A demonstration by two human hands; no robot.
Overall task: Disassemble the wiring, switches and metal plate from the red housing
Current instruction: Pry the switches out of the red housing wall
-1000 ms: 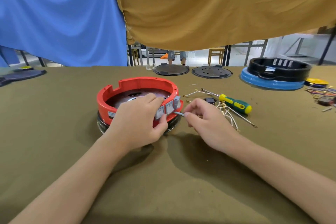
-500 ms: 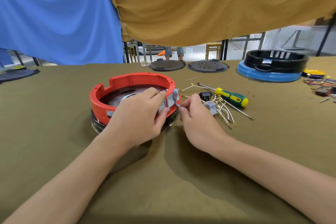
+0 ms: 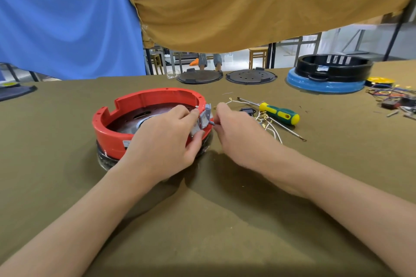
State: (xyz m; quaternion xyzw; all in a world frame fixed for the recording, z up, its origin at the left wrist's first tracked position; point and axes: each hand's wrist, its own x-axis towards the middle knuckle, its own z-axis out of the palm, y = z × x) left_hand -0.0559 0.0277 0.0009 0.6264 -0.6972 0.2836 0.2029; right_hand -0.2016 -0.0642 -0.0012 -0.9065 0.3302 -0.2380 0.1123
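Both my hands work the red housing [image 3: 144, 105]: left hand [image 3: 166, 141] pinches its grey switches [image 3: 203, 119], right hand [image 3: 238, 132] pinches a switch tab beside them.

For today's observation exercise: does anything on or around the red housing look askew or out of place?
Yes. The grey switches stand tilted outside the red housing rim, pinched by the left hand; the right hand works at them. Loose wires lie tangled beside the screwdriver.

Both forearms reach forward, the left hand [image 3: 167, 139] curled in a grip, the right hand [image 3: 238, 132] pinching beside it.
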